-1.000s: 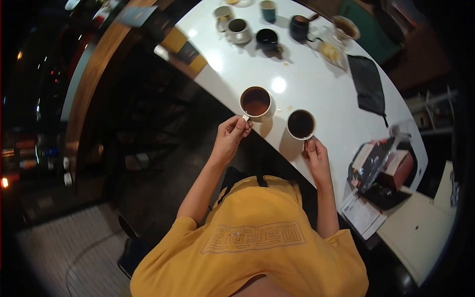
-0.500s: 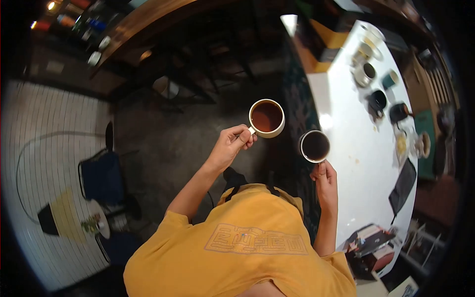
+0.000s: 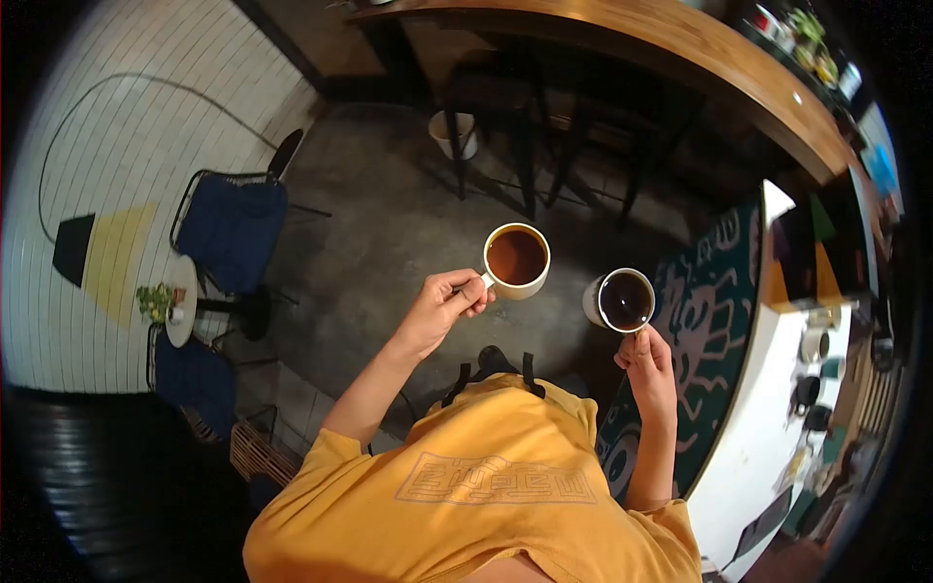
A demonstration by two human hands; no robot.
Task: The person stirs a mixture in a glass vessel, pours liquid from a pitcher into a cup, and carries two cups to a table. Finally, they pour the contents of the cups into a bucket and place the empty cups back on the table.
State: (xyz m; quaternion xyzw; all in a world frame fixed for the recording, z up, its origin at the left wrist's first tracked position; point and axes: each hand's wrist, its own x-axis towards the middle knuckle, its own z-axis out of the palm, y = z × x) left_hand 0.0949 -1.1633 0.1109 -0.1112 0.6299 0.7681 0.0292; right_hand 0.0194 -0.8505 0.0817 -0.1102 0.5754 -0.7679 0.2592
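Observation:
In front of my body, my left hand (image 3: 447, 309) pinches the handle of a white mug (image 3: 525, 291). Reddish-brown liquid, like tea or coffee, nearly fills it. Off to the right, my right hand (image 3: 646, 355) grips a second white mug (image 3: 593, 303) by its handle, which my fingers mostly hide. That one holds a darker, almost black drink. Both mugs hang upright above the floor, apart from each other and touching nothing else.
To the right runs a white counter (image 3: 729, 491) with a patterned green front (image 3: 705, 321) and several cups. A wooden bar (image 3: 680, 44) with dark stools curves across the far side. Blue chairs (image 3: 233, 228) and a small round table (image 3: 182, 328) stand left.
My view has turned left, so the white counter has slid toward the right edge and more chairs and floor show. Both mugs stay in my hands.

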